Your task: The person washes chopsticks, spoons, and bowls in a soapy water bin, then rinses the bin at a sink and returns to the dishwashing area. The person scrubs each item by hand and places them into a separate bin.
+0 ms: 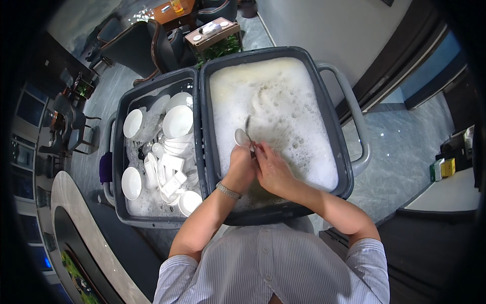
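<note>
Both hands meet over a dark plastic tub (343, 152) filled with soapy water and white foam (273, 95). My left hand (242, 165) grips a white spoon (240, 137), whose bowl points away from me. Against it, my right hand (274, 169) has its fingers around a thin metal utensil (248, 129), perhaps a spoon; its far end sticks up over the foam. The fingers overlap, so which hand bears the metal piece is hard to tell. In the adjoining tub (119, 152) on the left, white bowls (177, 121), spoons and small rectangular dishes (174, 184) lie in sudsy water.
Grey handles (358, 121) project at the outer sides of the tubs. A purple cloth (106, 168) hangs by the left handle. Beyond stand a small side table (212, 35) and dark chairs (131, 49). A stone-topped counter (79, 212) is at lower left, a wall and doorway at right.
</note>
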Demonstrator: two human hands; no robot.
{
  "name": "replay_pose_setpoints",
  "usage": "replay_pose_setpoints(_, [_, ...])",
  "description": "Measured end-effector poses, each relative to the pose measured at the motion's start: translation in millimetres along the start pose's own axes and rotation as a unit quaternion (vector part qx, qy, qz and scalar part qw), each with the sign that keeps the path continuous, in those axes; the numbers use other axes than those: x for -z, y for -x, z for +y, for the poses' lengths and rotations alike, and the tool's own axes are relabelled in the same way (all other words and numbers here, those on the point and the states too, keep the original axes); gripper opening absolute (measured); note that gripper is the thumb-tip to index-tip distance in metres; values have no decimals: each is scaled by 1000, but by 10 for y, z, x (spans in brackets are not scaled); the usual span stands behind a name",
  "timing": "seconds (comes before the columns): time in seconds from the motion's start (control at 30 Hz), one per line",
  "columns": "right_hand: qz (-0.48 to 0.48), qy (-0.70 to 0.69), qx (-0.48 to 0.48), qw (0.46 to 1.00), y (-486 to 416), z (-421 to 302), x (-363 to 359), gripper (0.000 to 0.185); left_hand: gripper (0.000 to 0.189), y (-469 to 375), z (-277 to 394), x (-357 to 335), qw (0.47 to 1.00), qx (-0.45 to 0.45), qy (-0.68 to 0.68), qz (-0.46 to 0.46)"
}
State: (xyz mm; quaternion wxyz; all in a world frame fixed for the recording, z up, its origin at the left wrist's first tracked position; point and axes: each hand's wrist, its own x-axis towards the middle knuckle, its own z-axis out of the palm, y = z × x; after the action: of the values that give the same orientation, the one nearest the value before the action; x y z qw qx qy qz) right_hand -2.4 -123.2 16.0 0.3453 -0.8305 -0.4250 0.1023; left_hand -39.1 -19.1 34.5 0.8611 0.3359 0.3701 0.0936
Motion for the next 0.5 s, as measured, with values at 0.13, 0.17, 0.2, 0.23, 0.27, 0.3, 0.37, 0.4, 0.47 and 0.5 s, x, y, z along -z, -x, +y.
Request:
replay_pose_setpoints(0.13, [-38,3,47,998,-82,24,88,37,13,-67,14,43,989,-82,-115,-33])
replay_pose_setpoints(0.17, [-91,-29,64,993,-146,109,54,39,13,-121,-3,108,986,-99,-132,-10])
replay_pose_setpoints(0.2, [-144,-61,82,984,-253,261,-13,40,13,-197,-14,195,982,-117,-149,12])
replay_pose_setpoints(0.23, [-195,-92,98,972,-374,382,-37,41,14,-241,-2,256,976,-132,-167,35])
replay_pose_setpoints(0.27, [-195,-32,32,980,-594,475,17,37,14,-237,52,269,974,-124,-187,41])
replay_pose_setpoints(0.3, [-108,42,54,992,-738,547,37,35,14,-204,135,271,970,-117,-208,49])
replay_pose_setpoints(0.37, [160,205,151,954,-916,699,64,32,14,-149,228,248,968,-94,-225,53])
replay_pose_setpoints(0.4, [127,233,124,956,-937,818,10,34,14,-138,262,228,970,-80,-224,50])
replay_pose_setpoints(0.47, [59,290,71,952,-1000,1024,-112,39,16,-128,299,150,973,-57,-217,58])
replay_pose_setpoints(0.5, [-14,204,-13,979,-1081,984,-74,42,16,-139,304,170,973,-53,-218,55])
